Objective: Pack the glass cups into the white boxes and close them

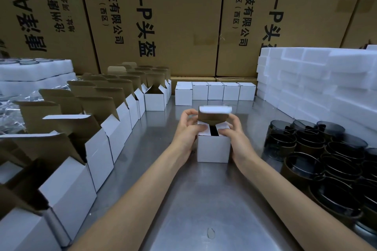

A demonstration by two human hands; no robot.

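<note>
White box (213,150) between both hands' grip, left hand (188,128) and right hand (231,130) pinching its flaps

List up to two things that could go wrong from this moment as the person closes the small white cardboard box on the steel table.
1. The small white cardboard box has its two side flaps still gapped; the top lid may jam or crease when folded down.
2. The right hand works near the dark glass cups; a stray elbow might knock them.

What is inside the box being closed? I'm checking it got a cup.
The box has both side flaps folded in, held by the left hand and right hand. Only a dark gap shows between them; any cup is covered.
</note>
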